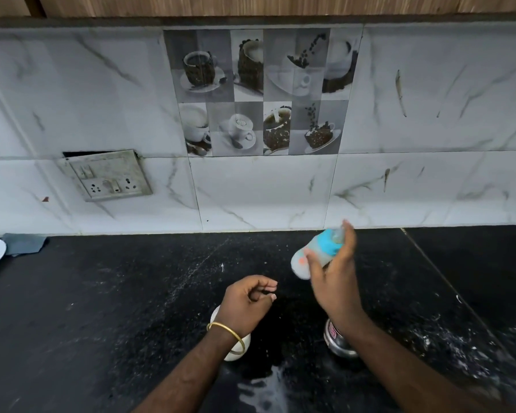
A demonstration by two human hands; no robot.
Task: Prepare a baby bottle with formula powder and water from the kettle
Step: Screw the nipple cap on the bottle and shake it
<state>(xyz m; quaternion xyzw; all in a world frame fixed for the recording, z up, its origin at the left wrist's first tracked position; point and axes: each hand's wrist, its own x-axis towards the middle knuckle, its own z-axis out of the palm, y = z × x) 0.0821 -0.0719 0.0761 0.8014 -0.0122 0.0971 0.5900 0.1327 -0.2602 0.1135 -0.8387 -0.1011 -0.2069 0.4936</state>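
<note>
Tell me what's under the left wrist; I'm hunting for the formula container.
A white, rounded container stands on the black counter, mostly covered by the left hand and wrist. Its contents and any label are hidden.

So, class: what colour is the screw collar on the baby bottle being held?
Bright blue collar on the translucent baby bottle, gripped by the right hand; head view.

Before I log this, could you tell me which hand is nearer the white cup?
Left. The left hand hovers directly over the white cup; the right hand holds the baby bottle farther away.

countertop (102, 293): glossy speckled black stone | backsplash (251, 189): glossy marble-look tile | cabinet (251, 4): wood grain
</note>
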